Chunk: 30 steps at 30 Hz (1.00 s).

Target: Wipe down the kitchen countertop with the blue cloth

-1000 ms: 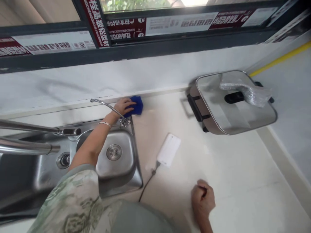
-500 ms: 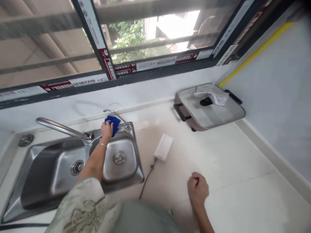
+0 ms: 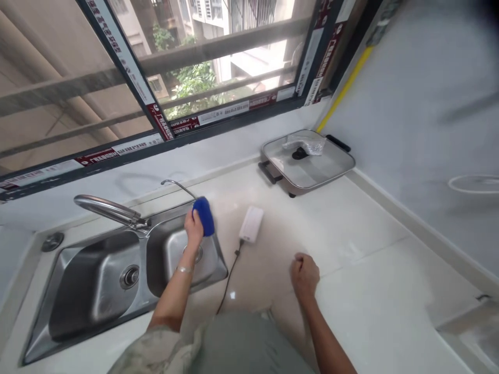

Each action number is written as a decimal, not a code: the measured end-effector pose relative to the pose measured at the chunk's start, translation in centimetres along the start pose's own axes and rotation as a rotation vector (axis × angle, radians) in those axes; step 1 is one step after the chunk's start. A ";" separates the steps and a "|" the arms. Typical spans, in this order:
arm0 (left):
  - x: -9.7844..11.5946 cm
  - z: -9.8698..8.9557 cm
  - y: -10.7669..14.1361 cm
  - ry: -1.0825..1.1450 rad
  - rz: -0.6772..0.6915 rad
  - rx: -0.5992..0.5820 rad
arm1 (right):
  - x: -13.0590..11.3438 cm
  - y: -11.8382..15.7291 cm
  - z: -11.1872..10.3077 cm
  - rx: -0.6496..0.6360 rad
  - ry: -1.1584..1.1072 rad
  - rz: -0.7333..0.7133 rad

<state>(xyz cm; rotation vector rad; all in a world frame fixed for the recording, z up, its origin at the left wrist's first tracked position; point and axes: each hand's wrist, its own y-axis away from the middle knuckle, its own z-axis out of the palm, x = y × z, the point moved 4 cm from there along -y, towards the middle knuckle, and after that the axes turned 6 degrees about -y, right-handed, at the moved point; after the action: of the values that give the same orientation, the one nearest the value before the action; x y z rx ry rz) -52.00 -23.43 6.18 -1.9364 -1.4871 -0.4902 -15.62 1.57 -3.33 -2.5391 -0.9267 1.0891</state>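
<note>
My left hand (image 3: 194, 228) grips a blue cloth (image 3: 204, 216) over the back right part of the right basin of a steel double sink (image 3: 142, 270). The cloth hangs along the right side of the fingers, close to the basin's right rim and the thin curved tap (image 3: 179, 185). On the pale countertop (image 3: 331, 223), my right hand (image 3: 305, 275) rests as a loose fist. Its fingers are curled, and whether anything lies inside them is hidden. Between the two hands lies a white power bank-like box (image 3: 251, 224) with a dark cable (image 3: 230, 275) running toward my body.
A large curved faucet (image 3: 109, 209) stands behind the sink. At the back right is a rectangular electric pan (image 3: 307, 161) with a glass lid and plastic wrap round its knob. A window (image 3: 218, 67) lies behind the counter, and a wall (image 3: 421, 114) bounds the right.
My left hand has moved the blue cloth rightward from the sink's back ledge to its right rim. My right hand keeps its fist on the counter. The view has shifted.
</note>
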 end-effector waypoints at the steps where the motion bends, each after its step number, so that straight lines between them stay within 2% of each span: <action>1: 1.3 1.0 -1.0 -0.031 0.044 -0.028 | -0.1 0.0 0.0 0.000 0.003 -0.001; 3: 3.7 3.1 -2.4 -0.096 0.131 -0.114 | -0.3 -0.1 -0.1 0.002 0.005 0.001; 6: 6.0 6.3 -2.3 -0.199 0.217 -0.243 | -0.5 -0.1 -0.3 0.005 -0.007 0.014; 9: 6.6 8.4 -0.8 -0.311 0.212 -0.276 | -0.5 -0.1 -0.3 -0.012 -0.031 0.032; 13: 6.0 9.9 -0.4 -0.425 0.161 -0.247 | -0.2 0.0 -0.5 -0.020 -0.053 0.066; 16: 5.9 11.0 -2.3 -0.471 0.117 -0.235 | 0.1 0.1 -0.5 -0.046 -0.069 0.083; 23: 5.7 13.5 -9.6 -0.522 -0.115 -0.101 | -0.1 0.1 -1.0 -0.083 -0.077 0.079; 27: 4.7 13.6 -12.5 -0.521 -0.172 -0.052 | -0.1 0.0 -1.1 -0.084 -0.071 0.078; 30: 4.4 13.2 -13.3 -0.557 -0.119 -0.090 | -0.2 -0.1 -1.1 -0.080 -0.071 0.059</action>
<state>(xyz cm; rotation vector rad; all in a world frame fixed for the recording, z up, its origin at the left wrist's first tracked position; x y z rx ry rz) -64.59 -9.26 2.87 -2.1727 -1.9578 -0.0603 -14.97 1.57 -2.39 -2.6229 -0.9357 1.1895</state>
